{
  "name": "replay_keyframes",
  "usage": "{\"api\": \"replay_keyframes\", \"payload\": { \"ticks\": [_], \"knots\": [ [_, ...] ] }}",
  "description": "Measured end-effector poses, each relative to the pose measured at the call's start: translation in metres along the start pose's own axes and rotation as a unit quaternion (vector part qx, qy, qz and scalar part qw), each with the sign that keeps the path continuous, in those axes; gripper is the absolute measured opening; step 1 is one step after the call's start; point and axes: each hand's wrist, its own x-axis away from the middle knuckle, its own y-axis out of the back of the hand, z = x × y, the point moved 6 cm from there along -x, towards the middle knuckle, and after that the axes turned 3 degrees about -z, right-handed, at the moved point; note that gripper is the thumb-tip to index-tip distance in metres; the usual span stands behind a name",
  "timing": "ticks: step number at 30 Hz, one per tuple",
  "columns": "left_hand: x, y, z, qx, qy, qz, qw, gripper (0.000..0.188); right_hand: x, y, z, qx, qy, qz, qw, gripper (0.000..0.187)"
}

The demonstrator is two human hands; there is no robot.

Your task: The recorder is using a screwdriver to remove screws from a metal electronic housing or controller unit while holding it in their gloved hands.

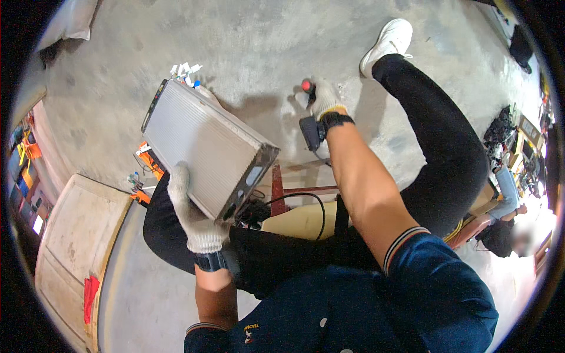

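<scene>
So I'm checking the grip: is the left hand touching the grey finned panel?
Touching. The head view shows the gloved left hand pressed flat against the finned panel at its near lower edge.

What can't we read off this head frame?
- Tool in right hand: only a red tip shows; glove covers the rest.
- Underside of the finned panel: faces away.
- Left hand fingertips: behind the panel.
- Parts by the panel's far edge: too small.
</scene>
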Motion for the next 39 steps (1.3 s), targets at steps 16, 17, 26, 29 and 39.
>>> {"api": "replay_keyframes", "payload": {
  "ticks": [16, 17, 26, 29, 39],
  "knots": [
    [0.001, -0.037, 0.009, 0.231, 0.044, 0.242, 0.941, 0.074, 0.236, 0.092, 0.044, 0.242, 0.204, 0.216, 0.924, 0.031],
    [0.004, -0.038, 0.010, 0.236, 0.038, 0.224, 0.945, 0.074, 0.253, 0.095, 0.047, 0.265, 0.233, 0.214, 0.911, 0.042],
    [-0.007, -0.032, 0.009, 0.256, -0.034, 0.211, 0.943, 0.081, 0.390, 0.118, 0.071, 0.347, 0.449, 0.209, 0.796, 0.048],
    [-0.002, -0.033, 0.004, 0.265, -0.054, 0.238, 0.933, 0.082, 0.401, 0.121, 0.068, 0.367, 0.438, 0.216, 0.792, 0.048],
    [0.003, -0.031, -0.005, 0.248, -0.079, 0.274, 0.926, 0.083, 0.422, 0.118, 0.047, 0.333, 0.413, 0.230, 0.816, 0.051]
  ]
}}
